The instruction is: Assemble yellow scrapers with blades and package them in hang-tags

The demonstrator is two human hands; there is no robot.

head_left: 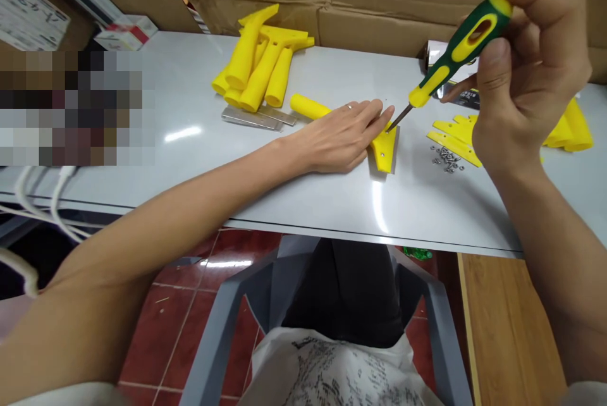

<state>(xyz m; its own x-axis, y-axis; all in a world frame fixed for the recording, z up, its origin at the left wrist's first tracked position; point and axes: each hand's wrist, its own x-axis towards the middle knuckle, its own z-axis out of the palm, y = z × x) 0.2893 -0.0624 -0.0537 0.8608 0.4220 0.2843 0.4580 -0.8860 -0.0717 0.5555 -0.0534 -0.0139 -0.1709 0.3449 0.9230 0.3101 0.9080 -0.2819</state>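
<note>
My right hand [531, 71] is closed around the end of a green and yellow screwdriver [458, 55], held at a slant. Its tip meets a screw on the yellow head of a scraper [385, 153], which has a metal blade along its right edge. My left hand [339, 137] lies over the scraper and presses it to the table; the scraper's yellow handle [310, 105] sticks out to the left. A second screw shows lower on the head. To the right is a small heap of screws [444, 158] beside flat yellow plastic pieces [455, 143].
Several yellow scraper handles [260, 64] are piled at the back of the white table [199, 159], with metal blades [253, 118] in front. More yellow handles [576, 128] lie at the far right. Cardboard [374, 1] stands behind. White cables [57, 197] hang at left.
</note>
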